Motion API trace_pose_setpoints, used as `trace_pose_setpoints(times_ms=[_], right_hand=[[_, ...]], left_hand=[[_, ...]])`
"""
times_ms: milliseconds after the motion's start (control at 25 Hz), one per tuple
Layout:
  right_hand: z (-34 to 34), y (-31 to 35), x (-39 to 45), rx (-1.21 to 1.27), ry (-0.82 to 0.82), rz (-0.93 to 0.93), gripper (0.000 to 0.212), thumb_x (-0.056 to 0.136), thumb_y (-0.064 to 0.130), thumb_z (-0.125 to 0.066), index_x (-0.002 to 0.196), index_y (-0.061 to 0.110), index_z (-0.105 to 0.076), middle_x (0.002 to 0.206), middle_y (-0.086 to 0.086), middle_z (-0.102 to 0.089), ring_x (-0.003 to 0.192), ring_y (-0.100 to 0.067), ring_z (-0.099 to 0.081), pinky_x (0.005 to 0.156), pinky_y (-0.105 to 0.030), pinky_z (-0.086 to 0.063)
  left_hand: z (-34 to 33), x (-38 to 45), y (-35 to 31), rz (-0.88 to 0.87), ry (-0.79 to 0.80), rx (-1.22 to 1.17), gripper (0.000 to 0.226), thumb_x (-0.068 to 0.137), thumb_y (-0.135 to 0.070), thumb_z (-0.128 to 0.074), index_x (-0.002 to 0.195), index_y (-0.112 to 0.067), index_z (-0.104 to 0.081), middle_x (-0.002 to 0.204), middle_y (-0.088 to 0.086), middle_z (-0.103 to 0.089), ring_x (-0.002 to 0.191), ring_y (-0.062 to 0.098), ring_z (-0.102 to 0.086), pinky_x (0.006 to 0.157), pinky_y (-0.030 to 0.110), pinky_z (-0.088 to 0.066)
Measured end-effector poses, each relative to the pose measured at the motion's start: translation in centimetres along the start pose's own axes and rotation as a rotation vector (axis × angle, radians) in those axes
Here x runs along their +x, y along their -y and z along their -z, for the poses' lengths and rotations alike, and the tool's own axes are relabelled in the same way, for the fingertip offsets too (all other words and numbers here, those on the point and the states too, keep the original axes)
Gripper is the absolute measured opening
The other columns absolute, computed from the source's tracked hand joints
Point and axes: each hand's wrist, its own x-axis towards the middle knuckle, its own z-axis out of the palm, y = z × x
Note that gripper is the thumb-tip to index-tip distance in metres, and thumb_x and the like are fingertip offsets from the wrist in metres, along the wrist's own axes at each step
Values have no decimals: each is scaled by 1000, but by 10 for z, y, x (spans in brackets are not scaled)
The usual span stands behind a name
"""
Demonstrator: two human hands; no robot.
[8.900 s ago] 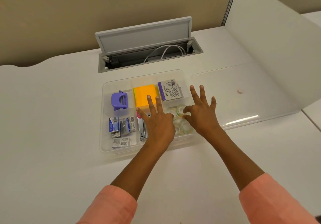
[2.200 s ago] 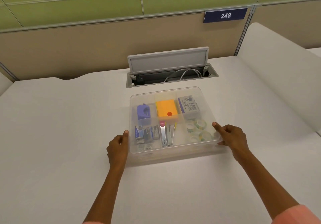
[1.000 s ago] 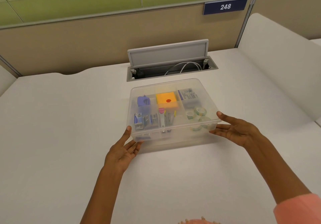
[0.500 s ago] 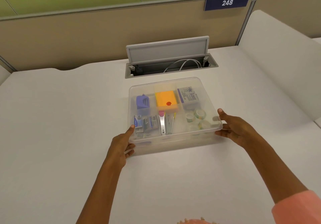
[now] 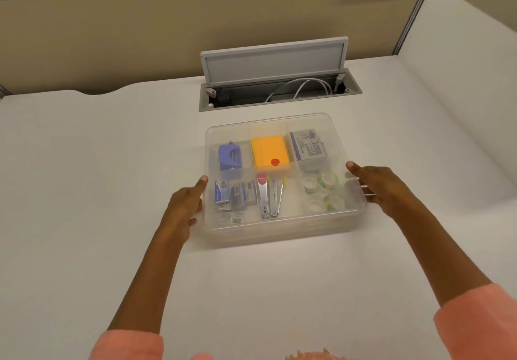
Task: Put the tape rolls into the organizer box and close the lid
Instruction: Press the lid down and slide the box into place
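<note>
The clear organizer box (image 5: 282,231) rests on the white desk with its clear lid (image 5: 333,124) shut on top. Through the lid I see several tape rolls (image 5: 321,192) in the front right compartment. My left hand (image 5: 183,206) holds the box's left side, its thumb up on the lid edge. At the right side, my right hand (image 5: 380,186) grips the rim, thumb on the lid and fingers along the wall.
The box also holds a purple sharpener (image 5: 230,156), an orange sticky pad (image 5: 270,154), a staple packet (image 5: 309,147), small boxes and clippers. An open cable hatch (image 5: 274,63) lies behind it. A white divider panel (image 5: 461,80) rises at the right.
The lid, earlier lying open to the right, is now shut. The box was lifted and tilted a second ago and now sits flat on the desk between both hands.
</note>
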Motion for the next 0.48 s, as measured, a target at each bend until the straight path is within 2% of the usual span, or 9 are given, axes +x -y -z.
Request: trace_pose_setpoints(times_ms=[80, 200, 360, 480], right_hand=[[-6, 14, 13, -43, 1, 49, 44, 82, 44, -61, 101, 5, -61, 107, -17, -65, 97, -33, -62, 85, -44, -51], [-16, 42, 34, -106, 9, 46, 42, 84, 44, -58, 105, 7, -58, 106, -14, -63, 92, -28, -61, 85, -42, -51], [-26, 65, 65, -136, 9, 32, 44, 87, 45, -53, 111, 9, -55, 107, -8, -59, 94, -28, -58, 79, -39, -47], [-29, 70, 82, -128, -12, 13, 42, 87, 43, -54, 110, 8, -55, 107, -8, -57, 92, -26, -56, 78, -38, -45]], left_hand=[[0, 14, -20, -70, -23, -69, 46, 86, -48, -54, 113, -10, -57, 116, 11, -62, 98, 21, -57, 82, 36, -45], [-6, 40, -57, -109, -38, -112, 45, 89, -43, -52, 119, -10, -54, 122, 11, -61, 98, 19, -57, 86, 36, -47], [-21, 74, -85, -67, 14, 12, 55, 89, -52, -43, 125, -11, -48, 132, 11, -52, 114, 29, -53, 96, 42, -43], [-28, 91, -87, -10, 39, 71, 60, 85, -55, -49, 126, -10, -46, 137, 13, -46, 118, 34, -48, 101, 46, -40]])
